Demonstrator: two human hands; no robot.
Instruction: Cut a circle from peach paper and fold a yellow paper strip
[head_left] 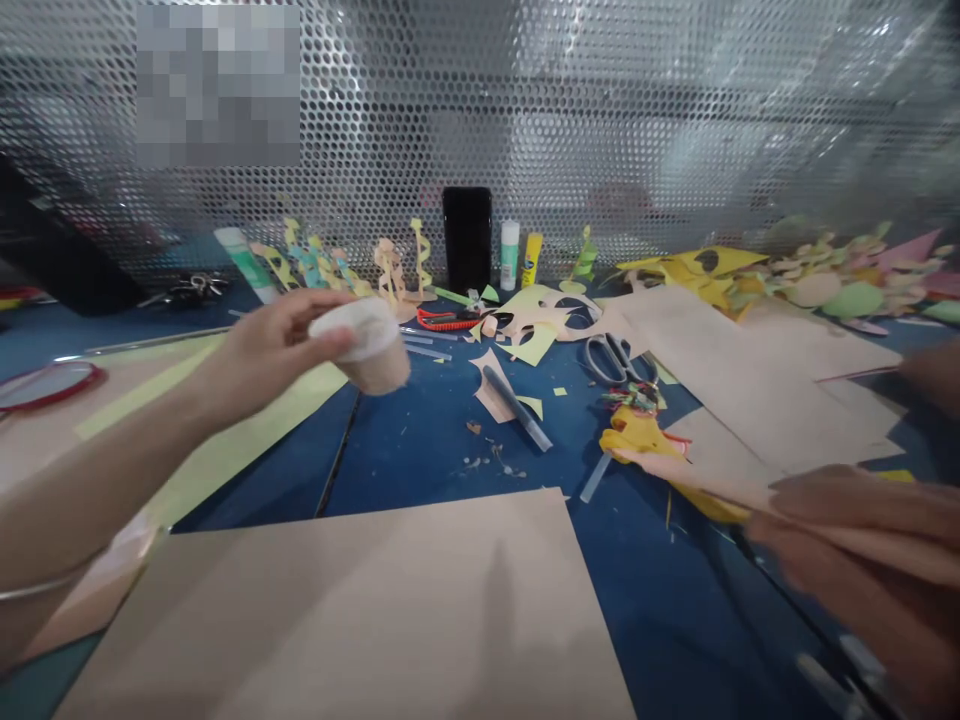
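Observation:
My left hand reaches in from the left and grips a small paper cup with a whitish top and beige side. The thumb presses on its near side, and the cup is tilted above the blue table. At the right edge my right hand, blurred, has its fingers closed round a long peach paper strip. The strip's far end points left over a crumpled yellow piece. In front of me lies a large beige sheet with shadows across it.
Scissors, a glue gun stick, a grey pen and paper scraps litter the table. A phone and glue sticks stand by the perforated metal panel. Another person's hand shows at far right.

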